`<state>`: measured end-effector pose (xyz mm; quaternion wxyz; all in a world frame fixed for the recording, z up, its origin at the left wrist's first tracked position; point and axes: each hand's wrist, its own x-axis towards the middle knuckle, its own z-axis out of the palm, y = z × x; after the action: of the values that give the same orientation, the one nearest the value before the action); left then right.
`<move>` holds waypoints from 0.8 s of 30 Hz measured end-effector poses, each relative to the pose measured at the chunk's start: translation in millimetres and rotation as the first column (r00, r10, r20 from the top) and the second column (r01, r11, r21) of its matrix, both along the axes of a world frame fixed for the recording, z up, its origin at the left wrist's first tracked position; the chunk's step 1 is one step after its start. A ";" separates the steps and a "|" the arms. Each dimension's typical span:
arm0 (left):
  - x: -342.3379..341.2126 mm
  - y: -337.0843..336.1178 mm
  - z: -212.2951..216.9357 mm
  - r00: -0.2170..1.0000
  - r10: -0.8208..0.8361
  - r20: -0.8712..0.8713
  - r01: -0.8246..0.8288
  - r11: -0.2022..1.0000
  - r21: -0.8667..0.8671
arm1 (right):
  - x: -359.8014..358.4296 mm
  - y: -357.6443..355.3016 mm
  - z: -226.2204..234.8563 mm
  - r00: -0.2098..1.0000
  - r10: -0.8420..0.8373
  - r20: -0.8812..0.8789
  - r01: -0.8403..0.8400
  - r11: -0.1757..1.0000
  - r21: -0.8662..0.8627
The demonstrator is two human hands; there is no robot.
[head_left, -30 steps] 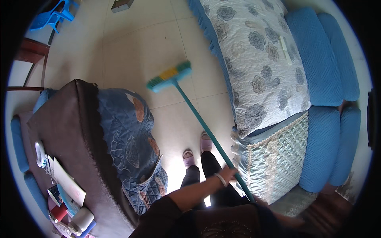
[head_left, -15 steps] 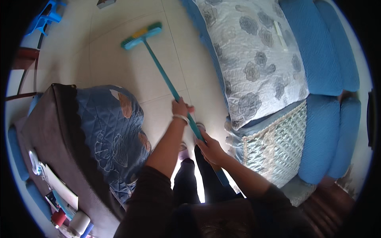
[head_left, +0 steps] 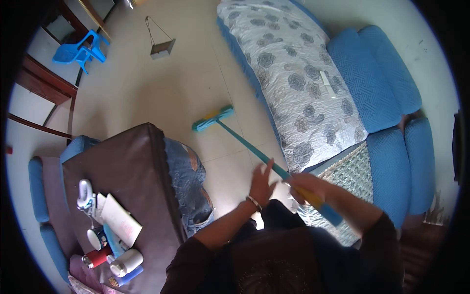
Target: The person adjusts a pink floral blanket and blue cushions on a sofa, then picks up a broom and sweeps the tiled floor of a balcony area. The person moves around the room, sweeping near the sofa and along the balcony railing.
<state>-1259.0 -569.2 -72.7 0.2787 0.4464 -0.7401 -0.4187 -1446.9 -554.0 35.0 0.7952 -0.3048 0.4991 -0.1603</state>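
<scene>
A blue sofa (head_left: 377,88) with a flowered cover stands beside the tiled floor (head_left: 147,88). The teal broom (head_left: 245,139) leans across the floor, its head on the tiles. The right hand (head_left: 306,183) grips its handle; the left hand (head_left: 261,180) is spread open, just beside the handle.

Your right hand (head_left: 306,185) is closing its fingers in a fist out in front of your body, forearm coming in from the lower right. Your left hand (head_left: 261,183) is reaching forward beside it, fingers spread open and pointing up, a bangle showing at the wrist.
</scene>
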 end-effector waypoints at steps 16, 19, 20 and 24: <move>169.7 -140.6 146.8 0.298 0.352 -0.887 -0.485 0.856 0.176 | 140.3 -127.1 -86.8 0.837 -0.251 -0.487 -0.329 0.482 -0.812; 183.9 -176.4 172.7 0.391 0.210 -0.896 -0.401 0.915 0.039 | 158.6 -181.3 -98.2 0.876 -0.207 -0.435 -0.340 0.375 -0.862; 181.5 -195.8 170.4 0.412 0.219 -0.884 -0.356 0.932 0.065 | 157.3 -194.3 -106.0 0.877 -0.235 -0.420 -0.318 0.372 -0.872; 188.2 -272.4 189.8 0.484 0.145 -0.863 -0.121 0.988 0.099 | 172.0 -265.1 -125.6 0.913 -0.105 -0.394 -0.296 0.494 -0.817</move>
<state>-1070.8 -841.5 117.1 0.6383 0.2349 -0.4581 -0.5723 -1274.9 -819.0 -90.7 0.4253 -0.7141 0.4816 -0.2778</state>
